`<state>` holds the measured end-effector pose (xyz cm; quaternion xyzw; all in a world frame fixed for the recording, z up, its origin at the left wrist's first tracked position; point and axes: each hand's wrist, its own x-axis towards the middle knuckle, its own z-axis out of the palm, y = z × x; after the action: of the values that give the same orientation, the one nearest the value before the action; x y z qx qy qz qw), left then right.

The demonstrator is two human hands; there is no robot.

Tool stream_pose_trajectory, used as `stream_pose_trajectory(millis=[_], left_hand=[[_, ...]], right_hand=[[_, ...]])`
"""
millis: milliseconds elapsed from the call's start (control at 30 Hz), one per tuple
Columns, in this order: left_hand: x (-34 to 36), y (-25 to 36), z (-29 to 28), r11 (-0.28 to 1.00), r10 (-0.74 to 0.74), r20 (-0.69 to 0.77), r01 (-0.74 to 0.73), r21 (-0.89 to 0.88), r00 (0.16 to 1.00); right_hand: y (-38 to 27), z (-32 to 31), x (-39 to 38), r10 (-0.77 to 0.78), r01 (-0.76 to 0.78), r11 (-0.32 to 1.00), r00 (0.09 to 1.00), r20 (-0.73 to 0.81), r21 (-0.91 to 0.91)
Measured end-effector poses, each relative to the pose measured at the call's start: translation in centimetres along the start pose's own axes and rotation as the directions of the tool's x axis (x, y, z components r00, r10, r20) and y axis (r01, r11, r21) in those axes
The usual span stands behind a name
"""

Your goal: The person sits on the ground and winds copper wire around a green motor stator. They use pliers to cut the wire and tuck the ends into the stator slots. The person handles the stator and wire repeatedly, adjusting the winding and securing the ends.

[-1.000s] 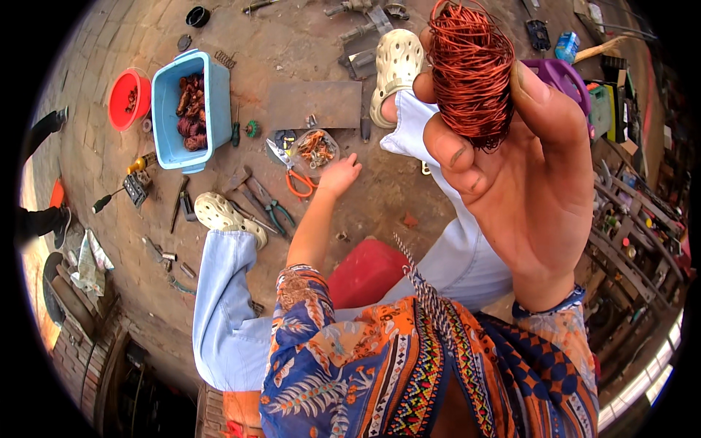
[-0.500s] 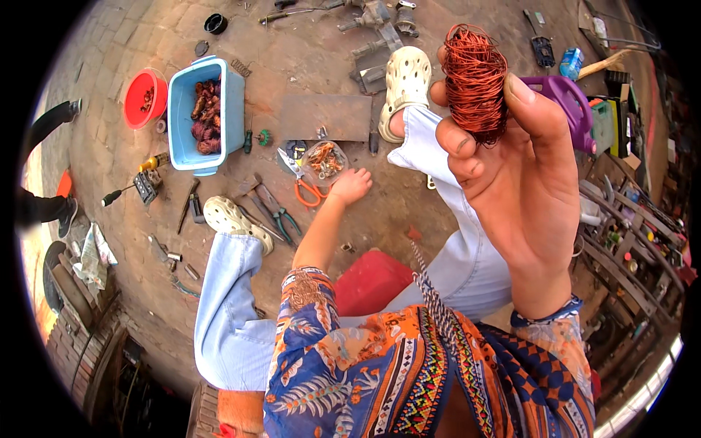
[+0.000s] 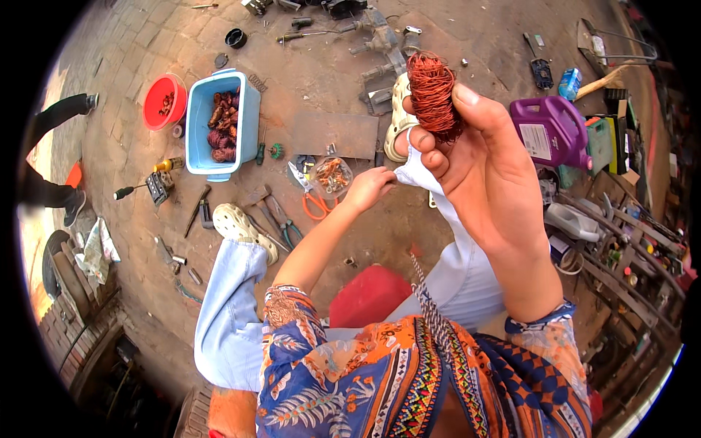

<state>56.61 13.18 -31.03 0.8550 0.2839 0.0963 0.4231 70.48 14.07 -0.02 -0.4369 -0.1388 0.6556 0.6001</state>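
Raised high in front of me, my right hand (image 3: 475, 160) grips a bundle of reddish copper wire (image 3: 432, 95) between its thumb and fingers. The bundle is thick and tangled, with loose strands sticking out. Lower and to the left, my left hand (image 3: 370, 188) reaches over the ground near my trouser leg, its fingers loosely apart and nothing visible in them. Beside that hand are a clear bowl (image 3: 334, 175) of small copper-coloured pieces and orange-handled scissors (image 3: 315, 204). A flat metal plate (image 3: 336, 135) lies just beyond.
A blue tub (image 3: 252, 131) holds several copper coils; a red bowl (image 3: 164, 102) stands beside it. A hammer (image 3: 257, 196) and pliers (image 3: 285, 219) lie near my left shoe. At right are a purple jug (image 3: 548, 131) and piled metal scrap. Another person's legs (image 3: 55, 208) show far left.
My right hand has moved left and slightly down with the wire bundle. The left hand has shifted right, away from the clear bowl. The whole view has shifted a little.
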Motion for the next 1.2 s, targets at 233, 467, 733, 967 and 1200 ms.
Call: stream_pose_trajectory(millis=[233, 467, 733, 967, 1200], left_hand=[[-4.2, 14.7, -17.2, 0.842, -0.379, -0.434, 0.110, -0.528, 0.817], [-19.7, 27.0, -30.4, 0.701, -0.559, -0.475, 0.081, -0.708, 0.680], [-34.8, 29.3, -30.3, 0.579, -0.518, -0.617, -0.289, -0.763, 0.592], [-40.1, 25.9, -31.8, 0.661, -0.582, -0.658, -0.193, -0.725, 0.478], [-43.2, 22.8, -32.3, 0.704, -0.591, -0.688, -0.148, -0.695, 0.421]], right_hand=[[-1.6, 7.3, -8.3, -0.022, 0.015, 0.997, 0.995, 0.099, 0.072], [0.6, 13.4, -13.9, -0.047, 0.050, 0.999, 0.973, 0.224, -0.004], [10.1, 22.2, -17.8, -0.043, 0.097, 0.988, 0.921, 0.387, -0.120], [15.9, 26.6, -17.7, -0.150, 0.261, 0.945, 0.882, 0.446, -0.199], [21.1, 29.4, -17.5, -0.229, 0.387, 0.870, 0.866, 0.444, -0.305]])
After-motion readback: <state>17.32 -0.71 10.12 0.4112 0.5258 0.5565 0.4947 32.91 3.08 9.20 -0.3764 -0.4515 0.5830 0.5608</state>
